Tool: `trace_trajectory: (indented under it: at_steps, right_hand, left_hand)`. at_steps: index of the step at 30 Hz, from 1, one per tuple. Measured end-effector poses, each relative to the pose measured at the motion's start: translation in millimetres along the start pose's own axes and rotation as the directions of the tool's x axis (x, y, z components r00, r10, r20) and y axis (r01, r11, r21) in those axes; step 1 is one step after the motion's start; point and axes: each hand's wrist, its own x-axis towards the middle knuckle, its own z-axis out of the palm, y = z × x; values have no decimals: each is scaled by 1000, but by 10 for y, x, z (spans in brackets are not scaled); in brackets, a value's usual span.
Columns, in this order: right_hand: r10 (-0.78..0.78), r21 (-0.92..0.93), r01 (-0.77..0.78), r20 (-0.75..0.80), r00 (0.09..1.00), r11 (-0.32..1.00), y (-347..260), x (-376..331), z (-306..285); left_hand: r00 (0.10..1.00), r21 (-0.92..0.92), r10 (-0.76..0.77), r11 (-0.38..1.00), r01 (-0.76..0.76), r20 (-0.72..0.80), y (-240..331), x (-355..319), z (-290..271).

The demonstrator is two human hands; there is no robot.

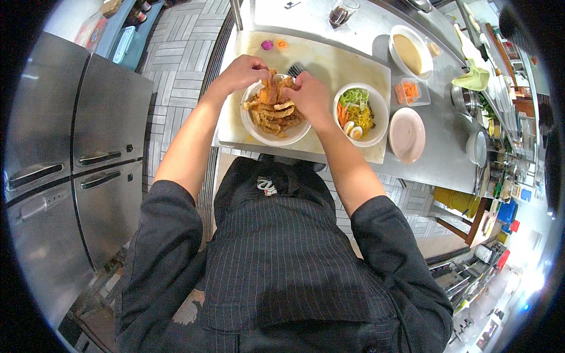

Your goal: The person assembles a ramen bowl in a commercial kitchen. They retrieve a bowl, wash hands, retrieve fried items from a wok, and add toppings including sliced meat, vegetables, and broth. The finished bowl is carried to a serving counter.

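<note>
A white bowl (252, 130) heaped with golden-brown fried strips (281, 122) stands on the cutting board in front of me. My left hand (246, 73) is at the bowl's far left, its fingertips pinched on the upper end of a fried piece (271, 90). From the right, my right hand (310, 97) closes its fingers on the same piece at the top of the heap. Its thumb side hides part of the bowl's rim. Just beyond that hand lies a dark pronged utensil (296, 70), partly covered.
Right of my hands, a second white bowl (384, 112) holds greens, carrot strips, yellow noodle-like food and egg halves. Past the board (235, 126) are a pink oval plate (407, 135), a carrot tub (411, 92), a bowl of tan liquid (408, 53) and a glass (343, 13). Steel refrigerators (109, 112) line the left.
</note>
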Motion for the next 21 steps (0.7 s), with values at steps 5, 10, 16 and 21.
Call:
trace_trajectory:
  at_steps: [5,10,16,21]
  right_hand:
    - [-72,279,99,-104,992,955,-40,1,83]
    - [-94,565,109,-55,994,818,19,72,-32]
    - [4,792,-54,65,998,608,-19,172,-237]
    - [85,834,-141,113,990,533,-36,177,-325]
  left_hand:
    - [999,-62,-25,998,26,23,38,1,80]
    - [997,-201,71,977,-66,19,100,-64,74]
    - [986,-328,162,934,-141,40,107,54,96]
    - [995,-344,96,935,-89,4,103,199,102]
